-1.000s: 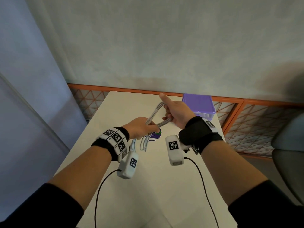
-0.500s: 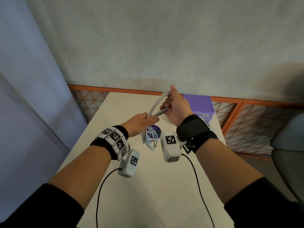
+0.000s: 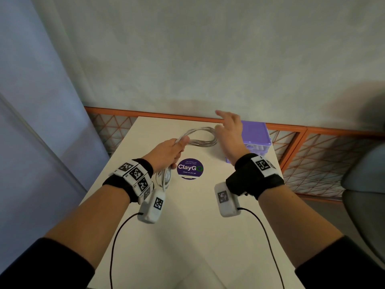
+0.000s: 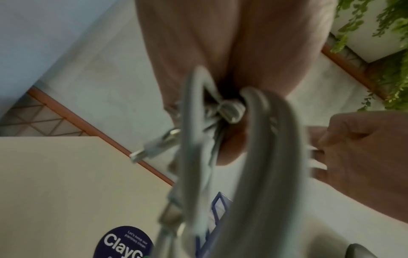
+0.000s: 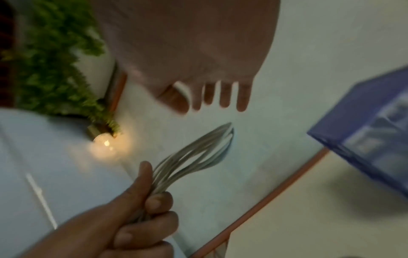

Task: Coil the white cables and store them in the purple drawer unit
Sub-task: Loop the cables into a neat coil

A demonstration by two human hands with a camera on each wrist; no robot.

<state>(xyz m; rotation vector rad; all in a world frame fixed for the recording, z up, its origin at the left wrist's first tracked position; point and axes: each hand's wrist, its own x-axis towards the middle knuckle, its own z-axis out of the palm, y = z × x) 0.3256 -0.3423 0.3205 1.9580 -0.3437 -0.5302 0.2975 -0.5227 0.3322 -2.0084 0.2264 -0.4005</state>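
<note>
My left hand (image 3: 173,149) grips the coiled white cables (image 3: 200,136) at the middle of the bundle, above the cream table (image 3: 187,236). One loop sticks out toward the right and another hangs below the fist (image 3: 164,178). In the left wrist view the cables (image 4: 253,157) and a plug end (image 4: 154,148) fill the middle. My right hand (image 3: 229,130) is open with fingers spread, just right of the loop and not touching it; the right wrist view shows its fingers (image 5: 223,96) apart from the cables (image 5: 198,150). The purple drawer unit (image 3: 257,135) stands at the table's far right edge.
A round dark "ClayGo" sticker (image 3: 190,168) lies on the table below the hands. An orange lattice rail (image 3: 312,151) runs behind the table against the pale wall. A grey chair (image 3: 366,184) stands at the right. Green plants (image 5: 55,69) hang nearby.
My right hand has let go of the cable loop and opened, moving right toward the drawer unit. The left hand kept the coil and the loop has dropped flatter.
</note>
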